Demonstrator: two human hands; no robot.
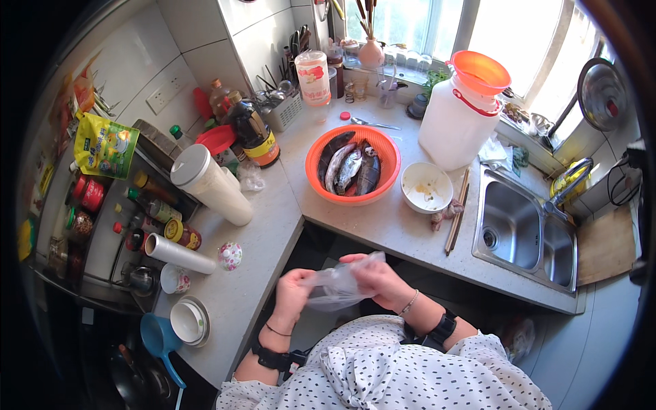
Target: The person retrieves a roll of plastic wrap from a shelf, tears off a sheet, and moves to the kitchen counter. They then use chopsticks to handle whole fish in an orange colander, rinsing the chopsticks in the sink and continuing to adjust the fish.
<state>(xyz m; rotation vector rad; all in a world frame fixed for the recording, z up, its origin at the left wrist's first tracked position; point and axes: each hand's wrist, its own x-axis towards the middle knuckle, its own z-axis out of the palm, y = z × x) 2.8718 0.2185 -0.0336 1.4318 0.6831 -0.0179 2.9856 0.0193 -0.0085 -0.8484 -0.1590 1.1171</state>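
A clear plastic bag point(335, 287) is stretched between my two hands in front of my body, below the counter's inner edge. My left hand point(294, 294) pinches one end of it. My right hand point(376, 279) grips the other side, with part of the film over its fingers. Beyond them on the counter stands an orange plastic colander point(312, 179) with several whole fish point(349, 169) lying in it. To its right is a white bowl point(427, 188) with food residue inside, beside small scraps of raw meat point(447, 214) and wooden chopsticks point(457, 218).
A white plastic jug point(456, 123) with an orange funnel point(479, 72) stands behind the bowl. The steel sink point(512, 218) is at right. At left are a tall lidded container point(212, 187), a roll of plastic bags point(182, 254), stacked bowls point(188, 322) and a blue ladle point(160, 335).
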